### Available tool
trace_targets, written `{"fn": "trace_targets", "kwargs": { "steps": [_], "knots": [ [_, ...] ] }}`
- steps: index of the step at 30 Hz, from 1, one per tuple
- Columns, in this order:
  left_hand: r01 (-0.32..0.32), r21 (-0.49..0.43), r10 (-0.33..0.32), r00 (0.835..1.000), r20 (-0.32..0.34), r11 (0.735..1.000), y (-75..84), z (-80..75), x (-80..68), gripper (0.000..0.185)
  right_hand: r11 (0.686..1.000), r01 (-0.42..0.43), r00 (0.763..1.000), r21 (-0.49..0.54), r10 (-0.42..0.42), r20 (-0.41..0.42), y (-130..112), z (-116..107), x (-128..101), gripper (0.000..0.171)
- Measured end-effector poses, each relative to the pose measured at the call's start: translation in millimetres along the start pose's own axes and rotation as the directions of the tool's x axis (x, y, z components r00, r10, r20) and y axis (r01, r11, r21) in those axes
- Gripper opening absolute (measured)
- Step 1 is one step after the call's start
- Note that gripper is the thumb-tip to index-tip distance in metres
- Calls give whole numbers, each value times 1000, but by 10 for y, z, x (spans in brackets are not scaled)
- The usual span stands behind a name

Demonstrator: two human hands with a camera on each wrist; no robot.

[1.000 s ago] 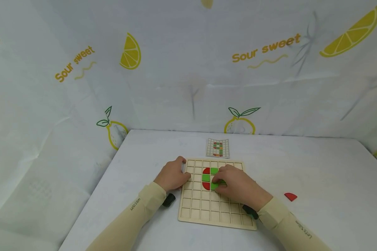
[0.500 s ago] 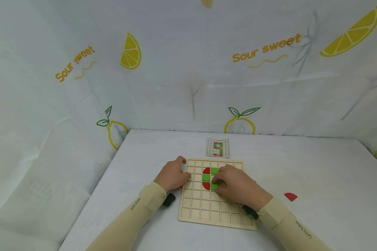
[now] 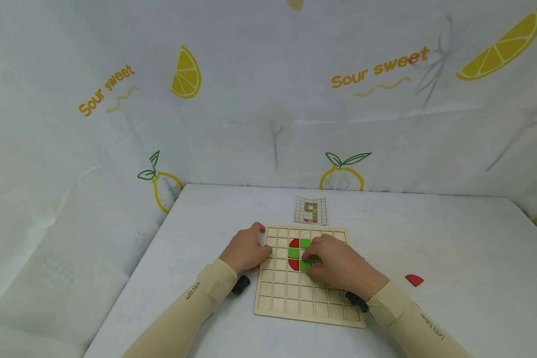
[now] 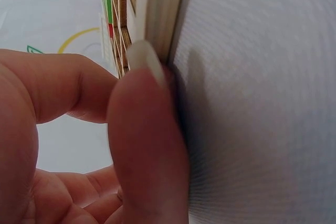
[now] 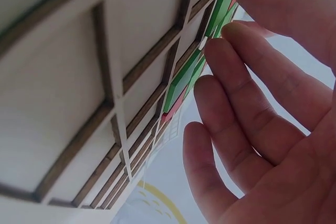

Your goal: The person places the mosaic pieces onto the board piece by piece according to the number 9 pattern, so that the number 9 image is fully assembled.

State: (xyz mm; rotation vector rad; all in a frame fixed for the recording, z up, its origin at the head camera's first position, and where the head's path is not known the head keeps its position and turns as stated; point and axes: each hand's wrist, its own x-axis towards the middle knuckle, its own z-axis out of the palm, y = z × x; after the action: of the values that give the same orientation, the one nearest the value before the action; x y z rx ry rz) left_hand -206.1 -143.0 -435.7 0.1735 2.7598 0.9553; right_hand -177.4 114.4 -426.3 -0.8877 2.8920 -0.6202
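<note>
White worktop [image 3: 474,238] lies under it all; on it sits the wooden grid board [image 3: 279,291], which might slide if it gets pushed while nobody holds it tight; the left hand [image 3: 246,248] has its grip clamped on the board's left edge, so that looks less likely; the right hand [image 3: 342,263] bends over the middle of the board, and its grip has thumb and first finger apart beside a green tile [image 3: 305,266], though I cannot tell if they pinch it; just past the board's far edge lies a pattern card [image 3: 310,211]; that green tile sits among the other red and green tiles [image 3: 293,253] on the board, and a bump from a fingertip could tip one up so it sits crooked; one red quarter-round tile [image 3: 414,280] lies loose on the worktop, right of the board, and a swing of the right hand might knock it away.
</note>
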Motion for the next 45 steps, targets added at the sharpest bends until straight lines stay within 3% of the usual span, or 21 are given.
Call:
{"fn": "trace_targets", "kwargs": {
  "steps": [3,11,20,30,45],
  "knots": [
    [0,5,0,1000,2,1000,20,6,8,55,1000,-7,1000,-1,7,-2,11,-24,-24,19],
    [17,14,-17,1000,1,1000,44,13,-7,56,990,-134,991,43,134,16,123,-219,-149,17],
    [34,21,-34,999,-3,999,16,-1,-14,57,973,-232,972,18,232,-46,514,-515,-674,17],
    [47,58,-46,999,-16,997,24,32,-12,56,930,-367,929,-25,365,-59,855,-643,-1261,19],
    [33,73,-32,999,-16,997,2,27,15,56,902,-428,904,-49,427,-26,1098,-649,-1624,15]
  ]
}}
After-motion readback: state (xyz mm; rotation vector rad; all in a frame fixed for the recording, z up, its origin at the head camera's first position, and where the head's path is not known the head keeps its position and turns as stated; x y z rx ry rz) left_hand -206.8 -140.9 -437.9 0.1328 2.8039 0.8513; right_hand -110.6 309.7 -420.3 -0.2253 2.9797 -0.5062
